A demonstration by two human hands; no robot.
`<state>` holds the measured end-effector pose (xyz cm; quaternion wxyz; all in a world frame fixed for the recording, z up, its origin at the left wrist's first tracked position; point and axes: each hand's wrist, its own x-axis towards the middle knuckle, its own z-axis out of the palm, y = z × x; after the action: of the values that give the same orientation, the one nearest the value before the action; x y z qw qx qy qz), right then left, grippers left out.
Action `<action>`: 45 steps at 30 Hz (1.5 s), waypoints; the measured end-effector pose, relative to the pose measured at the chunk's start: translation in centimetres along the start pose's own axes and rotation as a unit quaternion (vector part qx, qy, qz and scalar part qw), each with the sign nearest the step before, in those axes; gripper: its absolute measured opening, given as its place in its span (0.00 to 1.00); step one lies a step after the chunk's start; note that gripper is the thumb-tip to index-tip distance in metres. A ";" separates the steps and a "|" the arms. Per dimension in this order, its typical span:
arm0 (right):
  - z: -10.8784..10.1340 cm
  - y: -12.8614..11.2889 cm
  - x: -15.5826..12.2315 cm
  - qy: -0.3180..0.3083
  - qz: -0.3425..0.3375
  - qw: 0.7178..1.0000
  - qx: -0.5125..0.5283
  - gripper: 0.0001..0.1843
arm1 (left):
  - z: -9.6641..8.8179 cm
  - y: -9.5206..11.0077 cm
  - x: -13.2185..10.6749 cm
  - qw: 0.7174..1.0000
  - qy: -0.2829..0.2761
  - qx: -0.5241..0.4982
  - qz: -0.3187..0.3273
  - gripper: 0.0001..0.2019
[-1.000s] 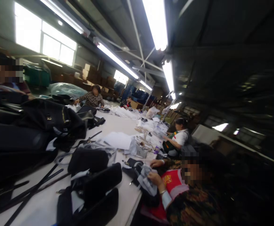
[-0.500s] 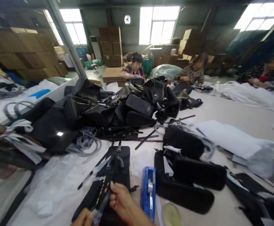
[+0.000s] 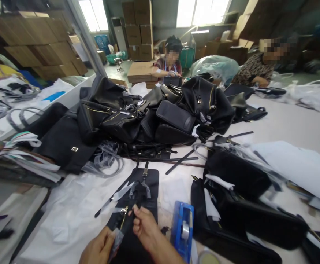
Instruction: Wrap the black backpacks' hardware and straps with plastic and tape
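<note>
At the bottom of the head view my left hand (image 3: 98, 249) and my right hand (image 3: 146, 229) both pinch a black strap (image 3: 124, 227) partly wrapped in clear plastic film. The strap lies over a flat black bag (image 3: 138, 198) with a gold zip, on the white table (image 3: 74, 209). My right hand's fingers close on the strap's upper part; my left grips its lower, film-covered end. A blue tape dispenser (image 3: 182, 229) stands just right of my right hand.
A heap of black bags (image 3: 149, 113) fills the table's middle. More black bags (image 3: 239, 205) lie at the right, with loose straps (image 3: 182, 160) and white sheets (image 3: 300, 165). People sit at the far side (image 3: 171, 60). Cardboard boxes (image 3: 30, 44) stack up at the back left.
The view swung from the workers on the right round to the table in front; since half a second ago it dropped slightly, and both hands rose further into view on the strap.
</note>
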<state>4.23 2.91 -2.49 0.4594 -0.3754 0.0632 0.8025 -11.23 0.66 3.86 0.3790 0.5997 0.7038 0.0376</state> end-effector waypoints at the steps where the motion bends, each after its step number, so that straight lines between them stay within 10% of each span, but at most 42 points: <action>1: 0.4 0.6 0.2 0.012 0.002 1.000 -0.002 0.24 | -0.2 0.2 0.6 1.000 0.007 0.010 -0.004 0.16; 5: 0.7 2.1 0.7 0.030 0.044 0.998 -0.018 0.27 | -0.2 1.6 2.7 0.999 0.003 0.034 0.004 0.14; 12: -1.1 -3.2 5.4 0.044 0.077 0.994 0.069 0.21 | 0.0 3.0 5.3 0.996 -0.025 0.077 -0.023 0.12; 21: 0.2 -0.7 5.8 0.063 0.049 0.991 0.107 0.23 | 1.1 5.5 10.4 0.987 -0.013 0.163 0.002 0.11; 29: -1.5 -3.3 7.4 0.094 0.102 0.990 0.035 0.24 | 2.1 5.6 12.5 0.968 -0.036 0.247 -0.002 0.10; 32: -1.9 -5.0 7.3 0.106 0.070 0.981 -0.146 0.22 | 1.5 5.4 12.4 0.971 -0.048 0.234 -0.001 0.11; 34: -1.9 -6.3 6.8 0.105 -0.021 0.917 -0.385 0.19 | 1.2 5.3 12.2 0.968 -0.052 0.246 -0.002 0.11; 39: -1.6 -9.8 7.5 -0.038 -0.278 0.607 -0.743 0.10 | 1.0 5.8 11.5 0.936 -0.061 0.346 -0.001 0.13; 45: -1.9 -11.8 12.2 -0.244 -0.296 0.486 -0.786 0.10 | 0.6 6.7 11.9 0.903 -0.056 0.424 0.043 0.15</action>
<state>10.90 17.19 -9.09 0.1810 -0.3664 -0.8227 0.3951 -5.34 12.72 1.04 0.1257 0.7343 0.6043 -0.2823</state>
